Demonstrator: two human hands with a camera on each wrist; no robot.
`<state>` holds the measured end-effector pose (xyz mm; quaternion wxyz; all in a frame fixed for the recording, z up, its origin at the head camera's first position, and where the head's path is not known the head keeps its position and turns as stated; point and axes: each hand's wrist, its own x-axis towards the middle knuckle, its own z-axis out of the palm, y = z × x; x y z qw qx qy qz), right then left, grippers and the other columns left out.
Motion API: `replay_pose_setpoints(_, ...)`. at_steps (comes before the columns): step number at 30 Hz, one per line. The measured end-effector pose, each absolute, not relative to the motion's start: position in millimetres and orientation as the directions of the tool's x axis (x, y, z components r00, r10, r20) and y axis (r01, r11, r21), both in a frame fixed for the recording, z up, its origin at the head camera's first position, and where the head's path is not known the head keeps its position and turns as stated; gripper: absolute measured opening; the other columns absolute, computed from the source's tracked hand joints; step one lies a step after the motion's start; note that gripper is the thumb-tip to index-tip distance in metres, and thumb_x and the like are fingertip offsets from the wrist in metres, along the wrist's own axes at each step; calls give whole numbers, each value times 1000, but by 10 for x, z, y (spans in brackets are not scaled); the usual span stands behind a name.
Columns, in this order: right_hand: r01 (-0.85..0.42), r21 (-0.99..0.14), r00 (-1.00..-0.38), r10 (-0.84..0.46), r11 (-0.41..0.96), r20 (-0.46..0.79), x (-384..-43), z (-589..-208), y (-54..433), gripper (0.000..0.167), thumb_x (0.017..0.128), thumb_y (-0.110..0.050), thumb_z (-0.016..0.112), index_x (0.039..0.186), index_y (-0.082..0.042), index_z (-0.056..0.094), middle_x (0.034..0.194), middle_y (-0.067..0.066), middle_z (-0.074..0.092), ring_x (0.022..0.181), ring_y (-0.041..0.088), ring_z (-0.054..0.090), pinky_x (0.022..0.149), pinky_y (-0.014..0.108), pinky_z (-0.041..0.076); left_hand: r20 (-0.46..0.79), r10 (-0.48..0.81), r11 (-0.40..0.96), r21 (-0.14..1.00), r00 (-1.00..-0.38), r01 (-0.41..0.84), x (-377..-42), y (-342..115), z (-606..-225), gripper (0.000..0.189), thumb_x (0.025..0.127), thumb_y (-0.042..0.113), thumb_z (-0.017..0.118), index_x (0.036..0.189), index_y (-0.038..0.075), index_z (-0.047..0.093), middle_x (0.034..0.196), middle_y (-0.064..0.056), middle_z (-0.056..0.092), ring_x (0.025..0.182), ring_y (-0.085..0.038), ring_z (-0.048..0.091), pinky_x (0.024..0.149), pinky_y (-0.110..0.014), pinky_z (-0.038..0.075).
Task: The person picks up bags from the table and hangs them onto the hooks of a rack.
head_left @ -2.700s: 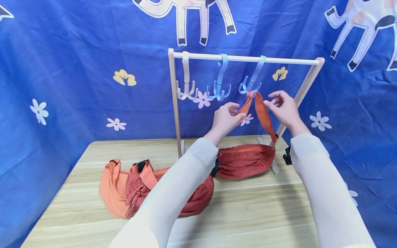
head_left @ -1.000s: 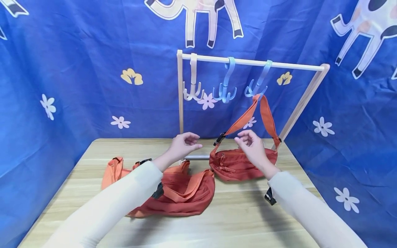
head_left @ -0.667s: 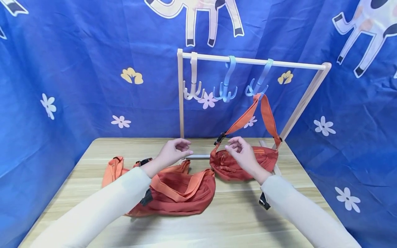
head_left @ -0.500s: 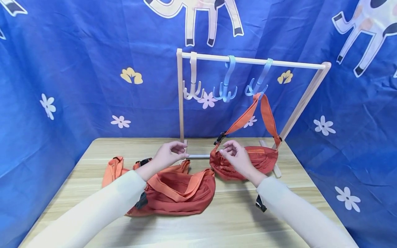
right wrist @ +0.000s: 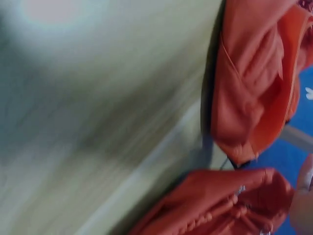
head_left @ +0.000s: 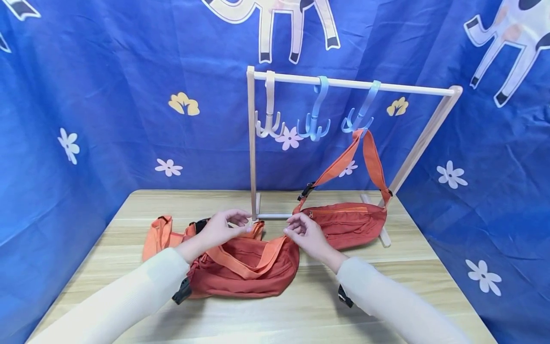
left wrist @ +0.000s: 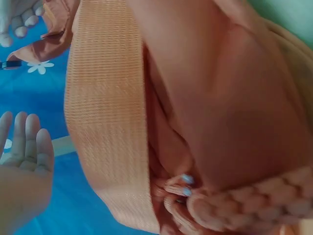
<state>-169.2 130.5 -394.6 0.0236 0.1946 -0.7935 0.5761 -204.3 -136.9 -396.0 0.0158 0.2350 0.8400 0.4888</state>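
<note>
On the table lies a red waist bag (head_left: pixel 258 284) with a wide orange strap (head_left: pixel 245 272) looped over its front. My left hand (head_left: pixel 225 228), fingers loosely bent, hovers over its left part. In the left wrist view the same hand (left wrist: pixel 29 152) shows extended fingers and nothing held, beside the strap. My right hand (head_left: pixel 307 236) has its fingertips right at the strap's right end, near the bag's upper right corner. A second red waist bag (head_left: pixel 356 227) hangs by its orange strap from the right blue hook (head_left: pixel 361 114), behind the right hand.
A wooden rack (head_left: pixel 253 157) stands at the back, its white bar (head_left: pixel 412 90) carrying a white hook (head_left: pixel 269 110) and a middle blue hook (head_left: pixel 315 112). Orange fabric (head_left: pixel 156 239) lies at the left. A blue curtain (head_left: pixel 107 119) encloses the table (head_left: pixel 301 310).
Both hands have let go of the hanging bag's strap and come down leftward to the bag on the table. The hanging bag stays on the right blue hook.
</note>
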Motion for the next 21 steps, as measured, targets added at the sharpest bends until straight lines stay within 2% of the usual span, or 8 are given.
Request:
replay_pose_setpoints(3,-334,-907,-918,-308,255,251,-1657,-3993,1231,20,87,0,66,105,5,56,92,17,63,81,25,62,71,29,51,205,432,411,822,-878,394,-2021,-1424,-3983,34,83,14,75,112,-1,65,97,-10,66,87,-21,62,76,-36,50)
replay_pose_setpoints(10,-332,-919,-888,-399,214,229,-1607,-4132,1084,25,88,-1,66,109,6,56,101,24,63,90,28,62,80,34,52,163,515,421,807,-842,414,-1992,-1550,-4074,37,85,16,73,115,-2,63,105,-19,64,91,-26,62,78,-40,51)
replay_pose_setpoints(16,-366,-907,-838,-497,207,224,-1568,-4228,982,30,88,-2,66,114,9,55,107,28,61,97,36,61,85,44,49,122,587,419,800,-800,429,-1955,-1607,-4124,42,83,17,75,116,-5,61,104,-19,64,94,-34,62,82,-45,50)
replay_pose_setpoints(21,-395,-890,-819,-525,225,231,-1607,-4458,911,36,87,-7,70,118,4,56,110,21,63,99,34,62,86,44,48,89,630,420,796,-772,435,-1947,-1661,-4164,46,79,22,79,113,-4,62,103,-17,65,97,-33,62,86,-45,48)
